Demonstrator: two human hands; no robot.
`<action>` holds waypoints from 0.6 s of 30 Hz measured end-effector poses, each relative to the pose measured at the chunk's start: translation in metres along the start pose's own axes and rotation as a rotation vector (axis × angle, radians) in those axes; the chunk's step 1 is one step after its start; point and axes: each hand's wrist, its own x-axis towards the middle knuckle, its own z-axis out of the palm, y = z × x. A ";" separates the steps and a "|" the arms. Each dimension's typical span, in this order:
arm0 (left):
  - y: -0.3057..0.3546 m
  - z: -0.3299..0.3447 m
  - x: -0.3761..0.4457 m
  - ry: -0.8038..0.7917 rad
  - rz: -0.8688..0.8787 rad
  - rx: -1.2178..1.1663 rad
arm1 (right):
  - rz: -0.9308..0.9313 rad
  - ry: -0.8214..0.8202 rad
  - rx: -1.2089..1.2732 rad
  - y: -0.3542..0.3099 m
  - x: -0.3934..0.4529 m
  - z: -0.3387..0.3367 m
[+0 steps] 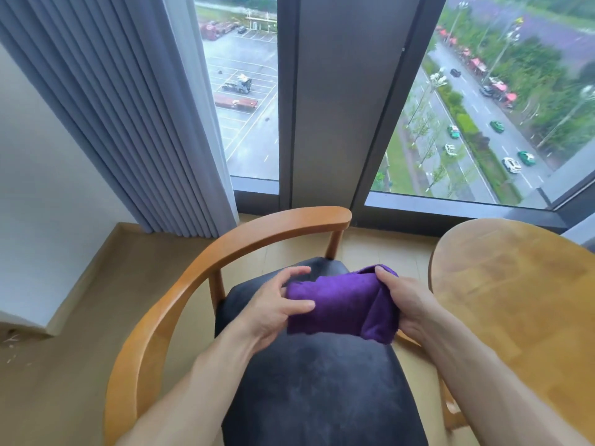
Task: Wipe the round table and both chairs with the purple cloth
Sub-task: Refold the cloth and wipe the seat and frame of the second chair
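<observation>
The purple cloth (341,305) is held bunched into a thick fold just above the dark cushioned seat (315,375) of the wooden armchair (244,239), most likely so that it makes a compact pad with a fresh face before it goes down on a surface. The left hand (273,309) steadies the cloth's left end: its thumb lies across the top of the fabric and its fingers (297,272) are loosely curled, their tips showing above the fold, so the grasp looks light. The right hand (407,304) clasps the cloth's right end, where the fabric doubles over and hangs down; its fingers are wrapped behind the bundle and mostly hidden. The round wooden worktop (515,300) stands just right of the armchair, within easy reach. Whether it has been wiped cannot be told.
</observation>
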 end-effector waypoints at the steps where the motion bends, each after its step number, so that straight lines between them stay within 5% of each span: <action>1: 0.004 0.001 0.003 0.003 0.040 0.145 | -0.013 0.012 -0.020 0.000 0.005 0.000; 5: 0.032 0.010 0.028 0.236 0.290 0.787 | -0.155 -0.045 -0.075 -0.016 0.025 0.006; 8: 0.066 0.007 0.058 0.349 0.455 1.059 | -0.318 -0.075 -0.173 -0.048 0.043 0.015; 16: 0.143 -0.021 0.166 0.365 0.205 1.021 | -0.647 0.053 -0.797 -0.142 0.129 0.055; 18: 0.136 -0.026 0.190 0.408 0.086 1.274 | -0.623 -0.033 -0.948 -0.140 0.153 0.066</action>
